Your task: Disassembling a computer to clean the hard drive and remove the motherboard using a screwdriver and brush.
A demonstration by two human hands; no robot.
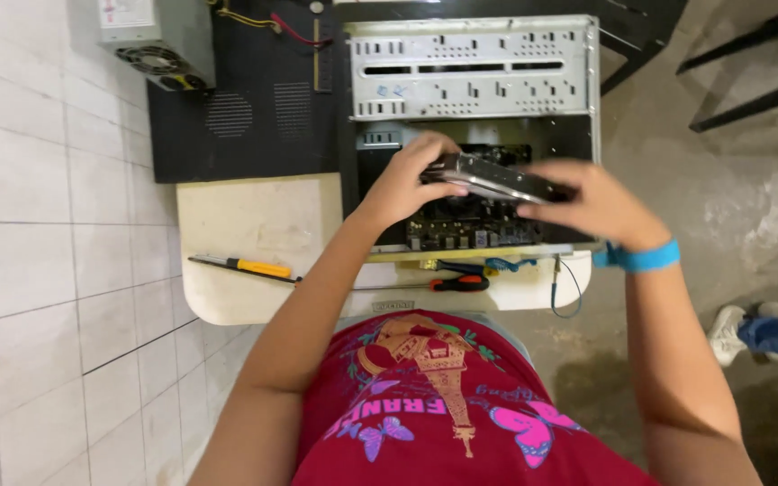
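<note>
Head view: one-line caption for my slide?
Both hands, left hand and right hand, hold a hard drive over an open computer case.

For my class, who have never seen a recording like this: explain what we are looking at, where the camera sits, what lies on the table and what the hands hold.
There is one picture, taken by a camera worn on a person's head, looking down past a red printed shirt. The left hand and the right hand, which wears a blue wristband, together hold a flat metal drive above an opened computer case whose circuit board shows. The case lies on a cream table. On the table are a yellow-handled screwdriver and a red-and-black-handled screwdriver. A grey power supply box sits at the far left.
</note>
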